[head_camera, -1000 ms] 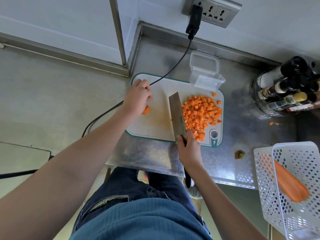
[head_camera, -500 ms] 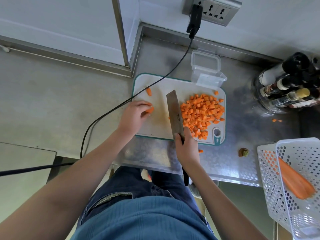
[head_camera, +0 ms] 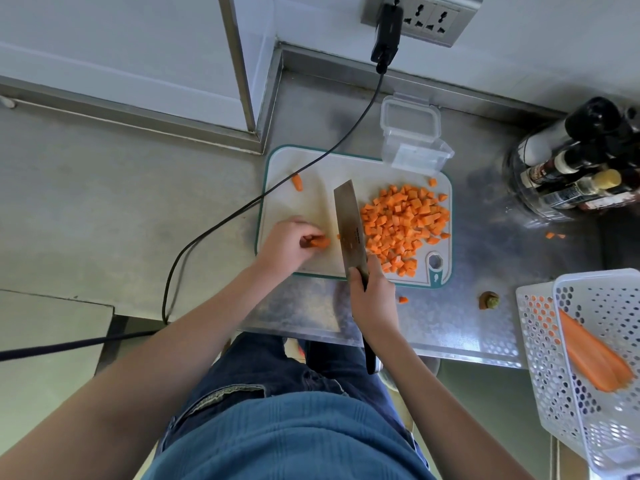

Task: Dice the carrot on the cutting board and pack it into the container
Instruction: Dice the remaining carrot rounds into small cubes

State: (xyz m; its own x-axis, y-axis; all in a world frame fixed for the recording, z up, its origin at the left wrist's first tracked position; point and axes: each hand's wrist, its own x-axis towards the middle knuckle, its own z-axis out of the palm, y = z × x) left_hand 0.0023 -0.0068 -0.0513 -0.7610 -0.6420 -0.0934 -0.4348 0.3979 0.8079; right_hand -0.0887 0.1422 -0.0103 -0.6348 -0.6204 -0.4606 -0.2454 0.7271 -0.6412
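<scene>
A white cutting board [head_camera: 374, 171] with a teal rim lies on the steel counter. A heap of diced carrot [head_camera: 403, 223] covers its right half. My left hand [head_camera: 289, 245] pinches a short carrot piece [head_camera: 320, 242] on the board's near left part. My right hand [head_camera: 372, 299] grips the handle of a cleaver [head_camera: 349, 225], whose blade stands on the board between the piece and the heap. Another small carrot piece [head_camera: 297, 182] lies at the board's far left. A clear plastic container [head_camera: 415, 155] with its lid open sits at the board's far edge.
A black cable [head_camera: 346, 133] runs from a wall socket across the board's far left corner. Bottles [head_camera: 575, 164] stand at the right. A white perforated basket [head_camera: 588, 358] at the near right holds a carrot half [head_camera: 592, 355]. Stray carrot bits [head_camera: 402, 300] and a carrot top [head_camera: 489, 301] lie on the counter.
My left hand drew back from the board's far left toward me with a carrot piece, leaving one small piece behind. The cleaver stayed about where it was.
</scene>
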